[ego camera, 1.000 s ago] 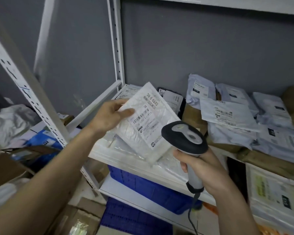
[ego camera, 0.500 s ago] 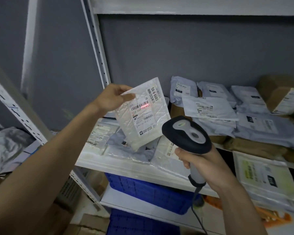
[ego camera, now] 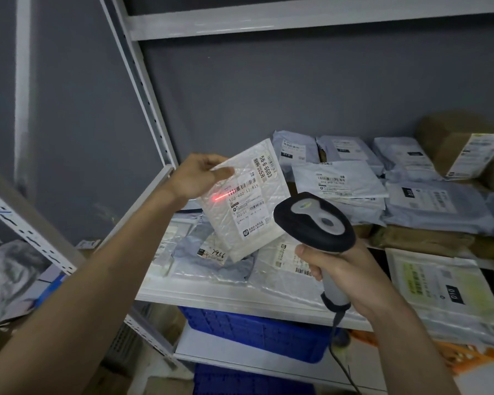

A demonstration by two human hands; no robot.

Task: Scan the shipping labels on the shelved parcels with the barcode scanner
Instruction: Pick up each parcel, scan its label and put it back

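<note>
Grey wall, shelf (ego camera: 240, 295) full of parcels: scanning step
Left hand (ego camera: 196, 178) pinches white parcel (ego camera: 240, 206); right hand (ego camera: 342, 269) grips scanner (ego camera: 314, 223); beam must rise onto barcode

The wall (ego camera: 268, 89) behind is dark gray and plain. A white metal rack (ego camera: 143, 89) stands in front of it, with slanted posts full of little holes and flat white shelves (ego camera: 297, 21). A blue plastic crate (ego camera: 257, 334) sits on a lower shelf. The light is dim. Down at the left lies something gray and crumpled (ego camera: 9, 275), maybe a plastic bag.
</note>
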